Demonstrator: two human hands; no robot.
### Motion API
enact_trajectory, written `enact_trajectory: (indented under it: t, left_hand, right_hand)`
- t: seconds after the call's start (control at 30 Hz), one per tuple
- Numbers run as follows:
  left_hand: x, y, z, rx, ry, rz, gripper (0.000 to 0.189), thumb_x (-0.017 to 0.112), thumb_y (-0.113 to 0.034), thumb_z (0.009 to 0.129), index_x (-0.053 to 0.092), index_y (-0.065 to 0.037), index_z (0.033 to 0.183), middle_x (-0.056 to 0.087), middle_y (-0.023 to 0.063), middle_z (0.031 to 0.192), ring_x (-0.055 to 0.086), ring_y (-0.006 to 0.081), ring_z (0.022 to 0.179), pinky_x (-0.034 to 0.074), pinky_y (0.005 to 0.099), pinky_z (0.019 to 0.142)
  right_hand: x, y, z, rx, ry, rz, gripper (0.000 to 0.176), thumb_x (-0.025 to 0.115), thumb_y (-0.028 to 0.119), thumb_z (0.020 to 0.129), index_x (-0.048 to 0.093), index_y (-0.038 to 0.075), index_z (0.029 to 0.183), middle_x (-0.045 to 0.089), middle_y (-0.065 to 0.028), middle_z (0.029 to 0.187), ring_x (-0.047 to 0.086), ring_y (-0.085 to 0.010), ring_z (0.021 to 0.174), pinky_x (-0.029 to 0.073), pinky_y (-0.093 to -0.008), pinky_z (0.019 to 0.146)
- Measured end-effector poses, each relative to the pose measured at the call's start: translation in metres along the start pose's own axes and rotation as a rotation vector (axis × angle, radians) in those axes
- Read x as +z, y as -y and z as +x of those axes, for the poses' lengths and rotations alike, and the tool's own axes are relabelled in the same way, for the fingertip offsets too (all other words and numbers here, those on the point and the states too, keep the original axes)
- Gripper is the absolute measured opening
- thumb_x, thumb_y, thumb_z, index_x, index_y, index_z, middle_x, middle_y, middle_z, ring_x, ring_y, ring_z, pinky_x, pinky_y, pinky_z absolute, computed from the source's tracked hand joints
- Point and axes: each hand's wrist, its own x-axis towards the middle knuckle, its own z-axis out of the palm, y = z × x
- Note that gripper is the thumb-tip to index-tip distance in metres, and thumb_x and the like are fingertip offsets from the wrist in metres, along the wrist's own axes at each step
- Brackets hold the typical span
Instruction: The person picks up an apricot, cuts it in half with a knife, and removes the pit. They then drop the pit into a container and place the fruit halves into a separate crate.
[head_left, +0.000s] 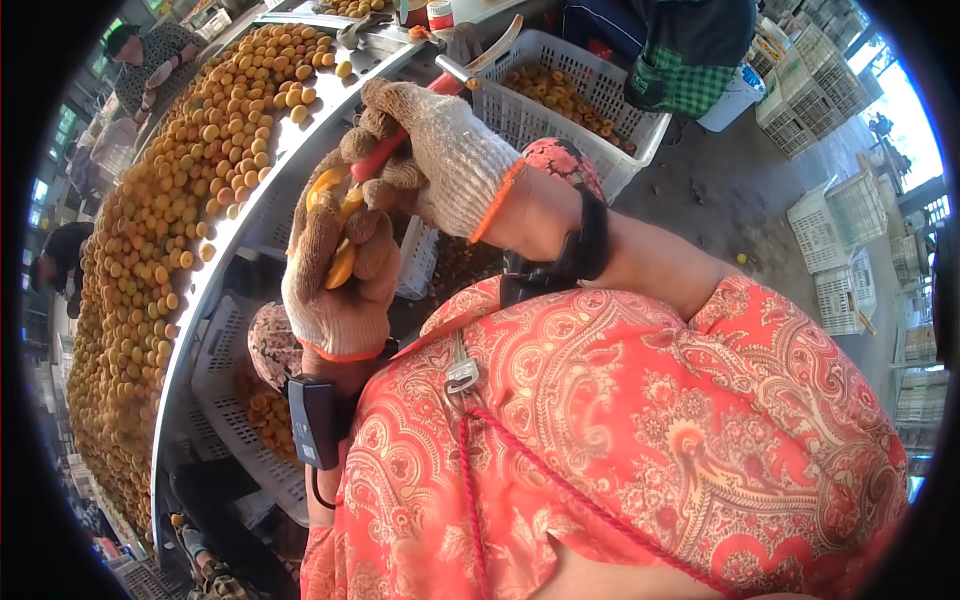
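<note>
Both my hands wear dirty knitted gloves and meet above my lap. My left hand [345,245] is wrapped round yellow-orange fruit pieces [341,264], which show between its fingers. In my right hand [425,145] is a red-handled tool [378,157], its red part pointing down at the fruit. The fingers of my right hand are closed round the handle and touch those of my left hand. The tool's working end is hidden among the fingers and fruit.
A metal table [215,255] heaped with orange fruit [150,230] curves along the left. Crates of cut fruit stand beyond my hands [570,85] and below the table [240,400]. People are at the far left and top; stacked crates [815,90] stand right.
</note>
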Motion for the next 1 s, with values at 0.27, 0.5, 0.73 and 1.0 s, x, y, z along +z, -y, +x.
enact_trajectory:
  t: [0.27, 0.5, 0.73, 1.0]
  left_hand:
    - [-0.004, 0.003, 0.003, 0.121, -0.12, 0.491, 0.041, 0.054, -0.003, 0.095, 0.047, 0.001, 0.135, 0.062, 0.0083, 0.102, 0.052, 0.0061, 0.072, 0.04, 0.0177, 0.055]
    - [-0.055, 0.007, 0.026, 0.805, -0.129, 1.702, 0.014, 0.066, -0.015, 0.085, 0.057, -0.007, 0.093, 0.066, 0.0214, 0.079, 0.066, 0.042, 0.077, 0.052, 0.0493, 0.064]
    - [-0.113, -0.02, 0.003, 0.102, -0.228, 1.081, 0.03, 0.066, -0.032, 0.092, 0.062, -0.004, 0.101, 0.062, 0.0057, 0.071, 0.057, 0.0135, 0.06, 0.044, 0.0308, 0.052]
    - [-0.122, -0.01, 0.014, -0.095, -0.165, 0.645, 0.056, 0.049, -0.063, 0.096, 0.06, -0.011, 0.083, 0.053, -0.0006, 0.063, 0.043, 0.0115, 0.046, 0.032, 0.0262, 0.043]
  right_hand:
    - [-0.011, -0.021, 0.01, 0.017, -0.006, 0.107, 0.027, 0.056, 0.033, 0.098, 0.059, 0.009, 0.086, 0.064, -0.005, 0.074, 0.06, -0.0185, 0.06, 0.052, -0.0338, 0.053]
    - [-0.018, -0.053, 0.034, -0.153, 0.017, -0.063, 0.026, 0.059, 0.03, 0.096, 0.056, 0.01, 0.081, 0.06, -0.0052, 0.072, 0.06, -0.0168, 0.066, 0.046, -0.0332, 0.053]
    - [-0.003, -0.082, 0.038, -0.527, 0.012, -0.545, 0.026, 0.064, 0.028, 0.097, 0.066, 0.003, 0.104, 0.069, -0.0051, 0.084, 0.066, -0.0135, 0.071, 0.05, -0.0253, 0.052]
    - [-0.007, -0.109, 0.066, -0.69, 0.331, -1.451, 0.041, 0.052, 0.004, 0.087, 0.063, 0.013, 0.125, 0.068, -0.0186, 0.099, 0.07, -0.0274, 0.088, 0.053, -0.0335, 0.076]
